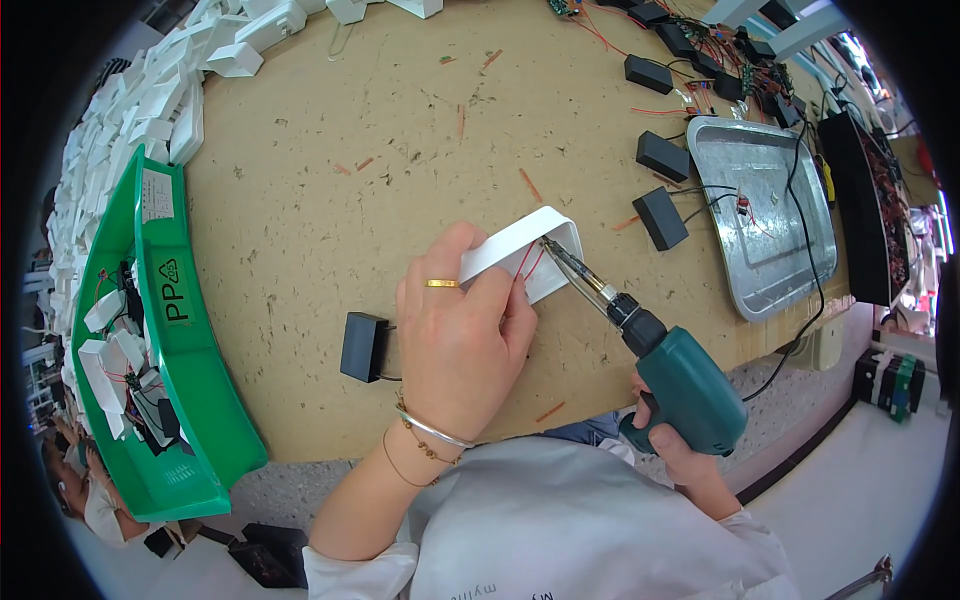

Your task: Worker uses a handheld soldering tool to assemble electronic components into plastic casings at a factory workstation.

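My left hand [455, 330], with a ring and bracelets, is closed around a white plastic housing [520, 234] and tilts it over the table. Thin red wires [530, 262] show inside the housing, by my fingertips. In my right hand [690, 458] is a dark green soldering gun [692, 388], gripped by its handle. Its metal tip reaches into the housing's open side, close to the wires; whether it touches them I cannot tell. A black rectangular box [363, 346] lies left of my wrist, its dark leads running under my hand.
A green bin [215, 400] of wired parts stands at the left, before piled white housings [235, 60]. At the right, a metal tray [740, 285] holds a small wired part. Several black boxes [662, 220] and tangled wiring lie around it. A black cord [822, 290] hangs over the tray.
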`<state>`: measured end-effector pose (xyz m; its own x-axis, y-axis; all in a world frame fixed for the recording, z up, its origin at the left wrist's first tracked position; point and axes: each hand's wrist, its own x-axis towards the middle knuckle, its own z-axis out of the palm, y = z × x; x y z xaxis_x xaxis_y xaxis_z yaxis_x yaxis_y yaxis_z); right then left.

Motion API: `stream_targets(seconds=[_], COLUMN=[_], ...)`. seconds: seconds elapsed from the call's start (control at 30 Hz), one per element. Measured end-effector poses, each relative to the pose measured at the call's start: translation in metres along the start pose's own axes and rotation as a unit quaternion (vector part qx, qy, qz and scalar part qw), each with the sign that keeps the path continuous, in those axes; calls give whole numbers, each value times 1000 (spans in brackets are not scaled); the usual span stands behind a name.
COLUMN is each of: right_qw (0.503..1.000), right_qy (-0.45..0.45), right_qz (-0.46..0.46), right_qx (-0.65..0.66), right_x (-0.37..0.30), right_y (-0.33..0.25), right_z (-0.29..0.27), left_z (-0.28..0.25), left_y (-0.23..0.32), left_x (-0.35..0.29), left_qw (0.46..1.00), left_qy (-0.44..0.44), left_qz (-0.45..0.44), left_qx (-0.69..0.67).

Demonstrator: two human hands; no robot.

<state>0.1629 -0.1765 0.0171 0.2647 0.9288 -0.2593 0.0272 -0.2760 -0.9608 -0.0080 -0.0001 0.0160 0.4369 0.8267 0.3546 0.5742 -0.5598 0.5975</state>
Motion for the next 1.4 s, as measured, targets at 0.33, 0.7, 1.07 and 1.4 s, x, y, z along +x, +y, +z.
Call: stream_targets(seconds=[0.33,0.7,1.07,1.4], right_qw=[999,999,1000,1000], right_qy=[-11,-9,8,-2], right_qz=[-27,-5,-12,5], right_qx=[21,33,23,6], right_x=[3,2,1,-1], right_y=[1,0,0,-1], right_z=[2,3,3,1], left_z=[-1,0,-1,0], left_y=[0,0,-1,-1], left_x=[0,-1,1,0], left_qw=[1000,1000,1000,999], left_qy=[-12,-8,-14,-10], left_qz=[-14,-16,-11,-18], left_qx=[-10,-19,-22,-33])
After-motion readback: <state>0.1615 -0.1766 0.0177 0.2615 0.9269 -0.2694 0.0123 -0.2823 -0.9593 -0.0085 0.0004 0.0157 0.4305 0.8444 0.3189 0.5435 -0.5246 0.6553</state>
